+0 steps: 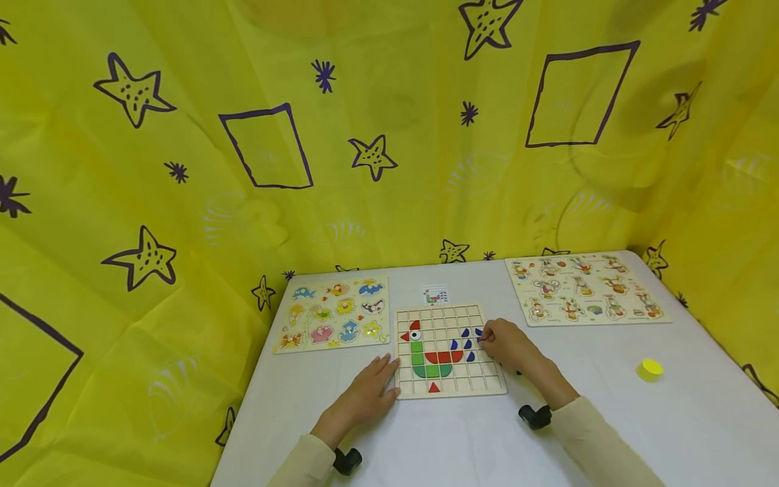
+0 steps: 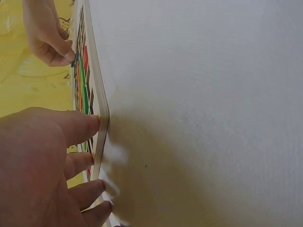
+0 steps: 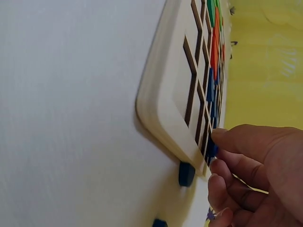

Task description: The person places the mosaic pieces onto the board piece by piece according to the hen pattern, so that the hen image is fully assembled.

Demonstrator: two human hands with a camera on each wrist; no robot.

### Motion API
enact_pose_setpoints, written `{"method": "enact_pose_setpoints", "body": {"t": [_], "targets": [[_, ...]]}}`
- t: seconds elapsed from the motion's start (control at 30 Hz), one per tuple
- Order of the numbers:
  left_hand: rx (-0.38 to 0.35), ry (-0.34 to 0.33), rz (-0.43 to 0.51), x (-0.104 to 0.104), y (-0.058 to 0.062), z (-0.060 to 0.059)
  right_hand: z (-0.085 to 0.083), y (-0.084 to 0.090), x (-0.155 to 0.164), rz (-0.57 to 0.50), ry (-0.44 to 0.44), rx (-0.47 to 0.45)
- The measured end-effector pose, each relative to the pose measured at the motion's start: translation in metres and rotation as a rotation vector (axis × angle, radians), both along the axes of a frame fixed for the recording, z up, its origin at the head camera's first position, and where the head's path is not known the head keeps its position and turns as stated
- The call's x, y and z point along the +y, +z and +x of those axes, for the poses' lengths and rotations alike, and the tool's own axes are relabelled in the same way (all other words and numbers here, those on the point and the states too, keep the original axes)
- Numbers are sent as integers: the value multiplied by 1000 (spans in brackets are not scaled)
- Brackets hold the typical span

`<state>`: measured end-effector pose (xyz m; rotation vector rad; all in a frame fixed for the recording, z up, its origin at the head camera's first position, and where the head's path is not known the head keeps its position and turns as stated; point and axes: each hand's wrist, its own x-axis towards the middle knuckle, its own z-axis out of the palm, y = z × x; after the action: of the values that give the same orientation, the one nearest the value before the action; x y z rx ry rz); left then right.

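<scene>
Far left on the white table there's an animal puzzle. Next, the left hand lies flat, fingers straight, with fingertips pressed against the left edge of the grid board. The board sits mid-table with a rooster made of red, green and blue pieces. The right hand is at its right side, pinching a blue piece over a cell. Further right: another puzzle board and a yellow cap.

3 puzzle boards: grid board, animal board, figure board; 1 pattern card; 1 yellow disc; 2 hands
</scene>
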<state>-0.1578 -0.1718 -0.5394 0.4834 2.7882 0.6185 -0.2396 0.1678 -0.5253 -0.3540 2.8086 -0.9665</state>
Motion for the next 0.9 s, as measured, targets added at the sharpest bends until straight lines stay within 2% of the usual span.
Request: {"method": "enact_pose_setpoints", "body": {"t": [0.47, 0.9], "targets": [[8, -7, 0, 1, 0, -1, 5, 6, -1, 18, 26, -11], [1, 3, -1, 1, 1, 0, 2, 9, 0, 52, 12, -5]]}}
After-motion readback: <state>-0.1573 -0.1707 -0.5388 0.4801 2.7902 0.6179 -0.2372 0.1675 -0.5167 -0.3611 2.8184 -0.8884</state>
